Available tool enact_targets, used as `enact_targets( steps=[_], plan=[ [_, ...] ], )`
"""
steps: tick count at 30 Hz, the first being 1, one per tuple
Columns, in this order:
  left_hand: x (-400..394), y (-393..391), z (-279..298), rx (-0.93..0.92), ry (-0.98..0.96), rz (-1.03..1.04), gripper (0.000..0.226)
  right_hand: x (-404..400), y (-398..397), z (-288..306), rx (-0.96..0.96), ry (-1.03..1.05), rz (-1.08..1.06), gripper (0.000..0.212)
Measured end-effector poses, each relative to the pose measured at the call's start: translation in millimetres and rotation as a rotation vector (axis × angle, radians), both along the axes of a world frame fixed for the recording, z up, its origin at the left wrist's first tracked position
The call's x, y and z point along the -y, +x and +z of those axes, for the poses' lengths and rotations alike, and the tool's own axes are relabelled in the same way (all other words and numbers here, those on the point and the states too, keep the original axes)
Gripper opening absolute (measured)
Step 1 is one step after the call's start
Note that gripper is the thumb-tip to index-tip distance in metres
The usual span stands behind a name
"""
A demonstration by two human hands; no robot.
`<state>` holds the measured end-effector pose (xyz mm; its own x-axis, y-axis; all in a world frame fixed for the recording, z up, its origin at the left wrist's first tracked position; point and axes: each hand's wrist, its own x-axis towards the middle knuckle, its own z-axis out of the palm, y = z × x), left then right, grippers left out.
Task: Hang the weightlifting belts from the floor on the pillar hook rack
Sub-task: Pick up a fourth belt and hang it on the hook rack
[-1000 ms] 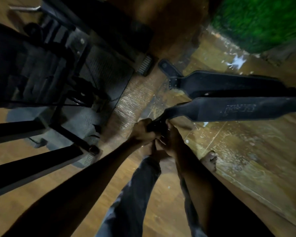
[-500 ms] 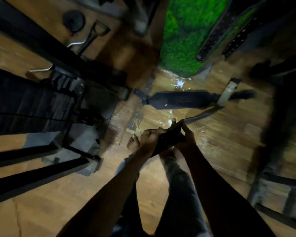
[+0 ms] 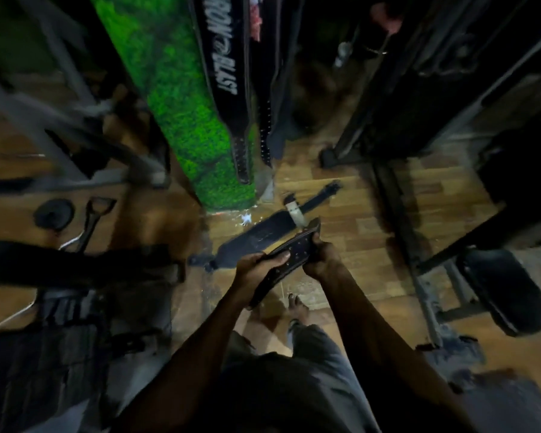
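Both hands hold one black weightlifting belt (image 3: 297,250) with punched holes, lifted off the floor in front of me. My left hand (image 3: 258,267) grips its near part; my right hand (image 3: 324,256) grips the section just beyond. A second black belt (image 3: 260,234) with a pale strap lies flat on the wooden floor beyond my hands. The green grass-covered pillar (image 3: 175,98) rises ahead on the left, and two or three black belts (image 3: 228,73) hang down its right side. The hooks themselves are out of view.
A bench frame and black pad (image 3: 506,292) stand to the right. Dark machine frames (image 3: 69,142) and a black seat fill the left. A weight plate (image 3: 54,214) and a handle attachment (image 3: 91,220) lie on the floor at left. My bare feet (image 3: 295,307) stand below the belt.
I have risen and the view has tilted up toward the pillar. The held belt has come fully off the floor, and the hanging belts now show large.
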<state>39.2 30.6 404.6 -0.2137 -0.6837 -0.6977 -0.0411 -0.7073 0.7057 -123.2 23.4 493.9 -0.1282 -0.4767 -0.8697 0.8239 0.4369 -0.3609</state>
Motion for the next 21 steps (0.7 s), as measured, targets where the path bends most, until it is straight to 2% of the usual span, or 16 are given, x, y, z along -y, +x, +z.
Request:
enact_targets(
  steps=[1, 2, 4, 5, 6, 10, 13, 14, 16, 19, 21],
  plan=[
    [4.1, -3.7, 58.2, 0.031, 0.04, -0.008, 0.055, -2.5, -5.4, 4.8, 0.04, -0.03, -0.032, 0.021],
    [4.2, 5.2, 82.5, 0.034, 0.032, -0.047, 0.045, -2.7, -9.3, 14.4, 0.019, -0.062, -0.054, 0.024],
    [14.8, -15.5, 89.3, 0.048, -0.024, -0.076, 0.026, 3.3, -21.2, 26.7, 0.035, -0.13, -0.103, 0.034],
    [16.9, -20.0, 110.6, 0.07, -0.096, -0.111, 0.022, 5.9, -26.2, 39.2, 0.033, -0.171, -0.094, 0.036],
    [21.7, -26.6, 118.6, 0.116, -0.066, -0.108, 0.02, 9.7, -30.9, 48.5, 0.019, -0.211, -0.081, 0.035],
    [44.4, -33.3, 146.1, -0.02, 0.028, -0.11, 0.031, 30.9, -36.1, 82.4, -0.159, -0.31, -0.043, 0.029],
    [58.6, -39.8, 169.1, -0.184, 0.042, -0.007, 0.038, 43.8, -30.9, 100.0, -0.222, -0.414, -0.022, 0.025],
    [63.9, -41.5, 177.2, -0.235, 0.05, 0.019, 0.043, 45.5, -27.5, 106.4, -0.236, -0.457, 0.003, 0.018],
    [75.4, -46.6, 189.5, -0.339, 0.056, 0.092, 0.054, 47.1, -20.7, 116.4, -0.335, -0.532, 0.153, 0.006],
    [95.0, -43.5, 204.2, -0.509, 0.071, 0.207, 0.067, 45.1, -7.6, 143.8, -0.403, -0.705, 0.46, 0.018],
    [106.2, -28.9, 208.1, -0.493, 0.077, 0.264, 0.052, 47.6, -0.7, 150.2, -0.344, -0.794, 0.619, 0.026]
  ],
)
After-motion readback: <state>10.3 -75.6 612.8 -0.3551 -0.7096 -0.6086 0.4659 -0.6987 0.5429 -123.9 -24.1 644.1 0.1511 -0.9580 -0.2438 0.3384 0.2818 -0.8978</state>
